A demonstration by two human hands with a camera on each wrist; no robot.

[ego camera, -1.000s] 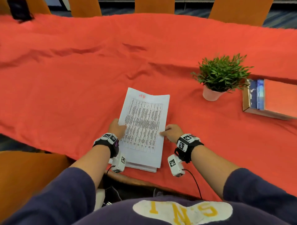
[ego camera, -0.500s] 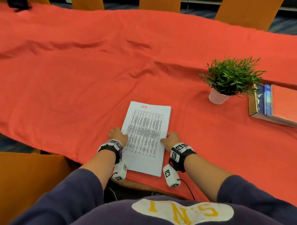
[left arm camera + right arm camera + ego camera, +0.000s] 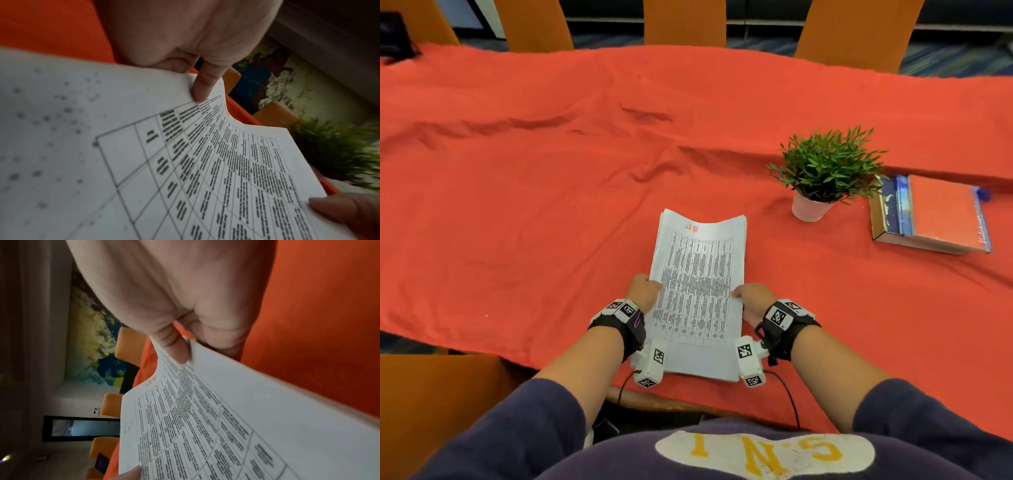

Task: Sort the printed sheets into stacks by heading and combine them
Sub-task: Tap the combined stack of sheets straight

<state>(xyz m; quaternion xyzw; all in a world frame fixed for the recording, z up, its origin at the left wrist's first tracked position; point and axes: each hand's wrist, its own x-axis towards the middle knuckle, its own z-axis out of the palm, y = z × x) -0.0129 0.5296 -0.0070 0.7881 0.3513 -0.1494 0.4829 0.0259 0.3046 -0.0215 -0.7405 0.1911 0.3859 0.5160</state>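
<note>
Lifted off the red-clothed tabletop (image 3: 551,205) since the earlier frame, white stack of printed table sheets (image 3: 698,291) bows between left hand (image 3: 642,291) and right hand (image 3: 753,298). Each grip pinches a long edge, thumb on top — probably to square the pile.

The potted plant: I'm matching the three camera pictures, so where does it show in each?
Head: potted plant stands right of centre, beyond the paper stack.
Left wrist: potted plant, blurred, at the right edge, past the sheet's far corner.
Right wrist: not in it.
Shared landmark: the stack's red heading mark, seen in all views.
</note>
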